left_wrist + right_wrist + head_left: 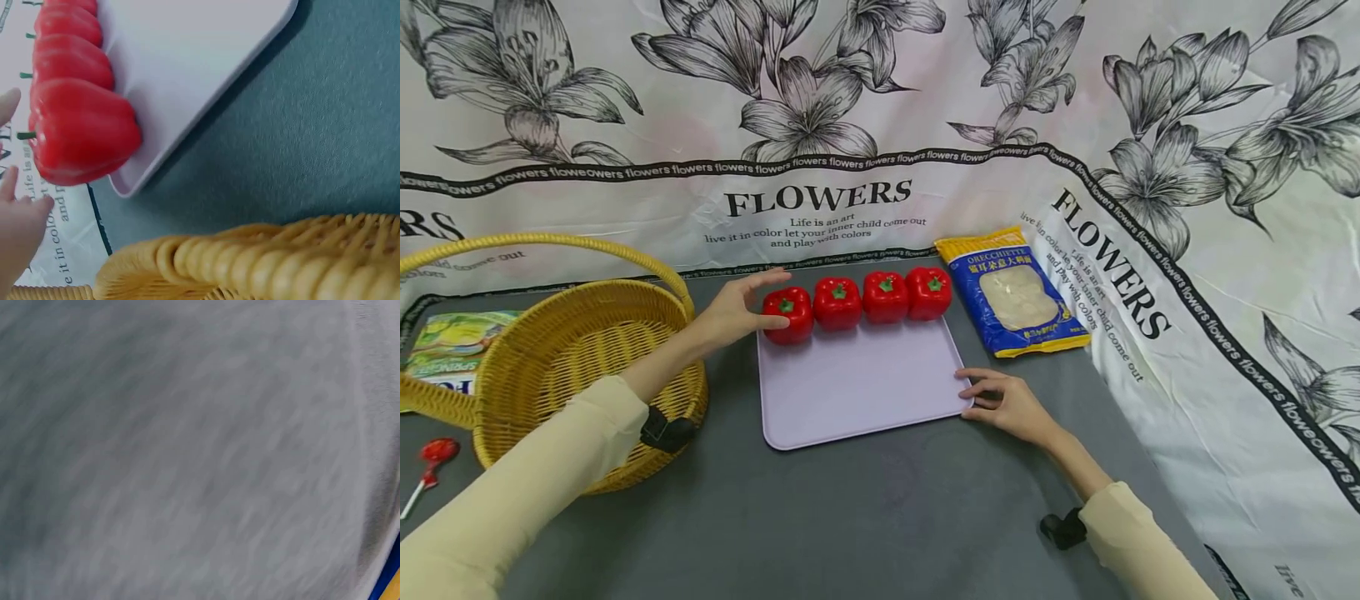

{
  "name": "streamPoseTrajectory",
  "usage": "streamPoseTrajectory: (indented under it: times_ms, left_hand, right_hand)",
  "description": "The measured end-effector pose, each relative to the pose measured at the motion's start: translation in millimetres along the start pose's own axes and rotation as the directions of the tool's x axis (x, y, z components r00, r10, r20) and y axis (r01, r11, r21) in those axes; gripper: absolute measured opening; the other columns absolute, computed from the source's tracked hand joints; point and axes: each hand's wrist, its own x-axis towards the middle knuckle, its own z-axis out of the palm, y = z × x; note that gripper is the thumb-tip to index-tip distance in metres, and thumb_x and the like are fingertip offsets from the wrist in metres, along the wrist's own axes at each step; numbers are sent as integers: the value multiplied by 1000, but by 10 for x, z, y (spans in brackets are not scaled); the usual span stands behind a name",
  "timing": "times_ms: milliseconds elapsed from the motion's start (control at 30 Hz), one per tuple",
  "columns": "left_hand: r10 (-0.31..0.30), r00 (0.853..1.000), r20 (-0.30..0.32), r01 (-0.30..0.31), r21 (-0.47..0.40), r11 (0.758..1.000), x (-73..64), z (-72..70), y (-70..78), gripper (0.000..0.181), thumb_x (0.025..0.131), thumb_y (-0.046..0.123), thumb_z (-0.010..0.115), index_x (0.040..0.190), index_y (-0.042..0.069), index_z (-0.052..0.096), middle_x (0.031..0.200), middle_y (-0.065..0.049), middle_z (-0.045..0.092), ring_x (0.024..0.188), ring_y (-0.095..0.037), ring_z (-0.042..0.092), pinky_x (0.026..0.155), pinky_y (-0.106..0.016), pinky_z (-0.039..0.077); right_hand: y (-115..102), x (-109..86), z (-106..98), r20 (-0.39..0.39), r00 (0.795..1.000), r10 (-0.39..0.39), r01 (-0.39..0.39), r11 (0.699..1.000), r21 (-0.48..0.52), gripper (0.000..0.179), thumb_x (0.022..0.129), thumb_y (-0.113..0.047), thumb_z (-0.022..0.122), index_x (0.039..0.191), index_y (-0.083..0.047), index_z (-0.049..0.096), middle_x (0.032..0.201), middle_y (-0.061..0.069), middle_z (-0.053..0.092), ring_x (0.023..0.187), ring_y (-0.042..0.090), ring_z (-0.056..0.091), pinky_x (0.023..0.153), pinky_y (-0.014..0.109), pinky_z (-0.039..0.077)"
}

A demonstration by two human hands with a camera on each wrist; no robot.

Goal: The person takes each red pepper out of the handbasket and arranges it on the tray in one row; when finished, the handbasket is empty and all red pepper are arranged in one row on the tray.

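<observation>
In the head view, several red bell peppers stand in a row along the far edge of a pale lilac tray [857,392]. My left hand [730,312] is at the leftmost bell pepper [790,315], its thumb and fingers spread apart on either side. The left wrist view shows this pepper [84,134] close up, with fingers of the left hand [22,228] apart from it at its stem end. At the tray's near right corner, my right hand [1011,408] touches the rim with its fingertips, loosely bent. The right wrist view shows mostly blurred grey tabletop, without the hand.
A yellow wicker basket [587,300] with a tall handle stands left, under my left forearm. Behind it lies a green printed packet [460,337]; a red lollipop [437,451] lies at far left. A blue and yellow orecchiette bag [1018,296] lies right of the tray. Flower-printed cloth [850,217] borders the table.
</observation>
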Motion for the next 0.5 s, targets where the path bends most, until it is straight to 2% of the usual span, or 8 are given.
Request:
streamPoseTrajectory:
  times_ms: [100,200,367,500]
  left_hand:
    - [-35,999,-23,35,-9,999,-85,-11,40,65,86,10,71,144,6,42,156,-10,27,143,-32,19,114,-51,21]
    - [-42,999,-34,40,-63,997,-154,-17,61,64,86,9,71,144,7,42,156,-7,27,143,-29,19,115,-48,20]
    - [19,999,-33,-25,-195,981,-290,-56,55,60,87,3,69,142,4,44,152,-9,34,143,-23,23,114,-45,22]
    - [44,999,4,-41,-255,966,-447,-84,82,61,87,7,70,142,2,43,148,-14,39,141,-26,29,111,-42,28]
  right_hand:
    - [-19,10,-2,4,1000,4,-4,1000,-21,24,77,-4,79,99,3,73,128,18,59,120,35,53,87,36,51]
    - [-14,2,-9,7,1000,1,-1,1000,-31,25,77,-5,79,100,2,73,128,18,59,120,36,52,86,39,51]
    - [-23,-11,-13,19,1000,18,-17,1000,-25,25,79,-8,78,102,0,73,129,17,58,122,34,51,88,38,50]
    - [-58,-1,-24,28,999,22,-21,999,-35,25,80,-8,78,102,0,73,130,17,58,123,33,50,90,27,50]
